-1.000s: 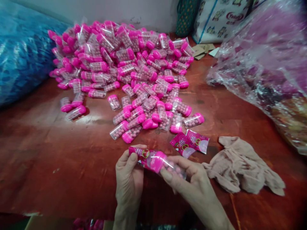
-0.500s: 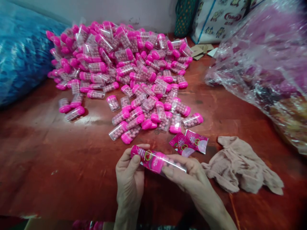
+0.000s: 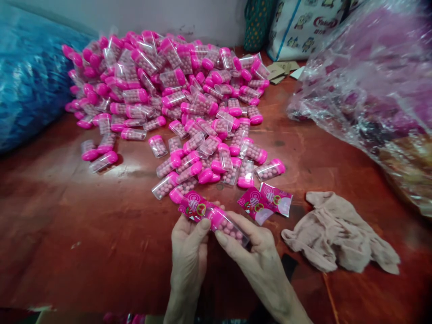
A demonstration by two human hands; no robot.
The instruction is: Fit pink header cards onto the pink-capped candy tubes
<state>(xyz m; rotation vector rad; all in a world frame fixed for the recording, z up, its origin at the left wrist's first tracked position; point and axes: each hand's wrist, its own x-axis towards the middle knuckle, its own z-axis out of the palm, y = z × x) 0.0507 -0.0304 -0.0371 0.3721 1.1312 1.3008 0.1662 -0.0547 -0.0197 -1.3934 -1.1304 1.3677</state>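
Between both hands, in front of the heap, is a small clear candy bottle [image 3: 232,231] with pink balls inside and a pink cap. It tilts, cap end up and to the left. A flat printed pink label sleeve [image 3: 194,206] extends from the cap end; how far it reaches over the bottle I cannot tell. My left hand [image 3: 191,245] pinches the sleeve near the cap, thumb on top. My right hand [image 3: 253,247] grips the bottle's clear body, its thumb along the near side. Two more printed label sleeves [image 3: 276,200] lie overlapping just beyond my right hand.
A large heap of pink-capped candy bottles [image 3: 175,76] covers the back of the red-brown table [image 3: 84,234]. A blue plastic bag [image 3: 30,76] bulges at the left, a clear bag [image 3: 364,85] at the right. A crumpled beige cloth [image 3: 340,234] lies at the right.
My left thumb has shifted from the sleeve's far end towards the cap. The sleeve's free end now points further up-left, the bottle tilts more steeply, and my hands are closer together.
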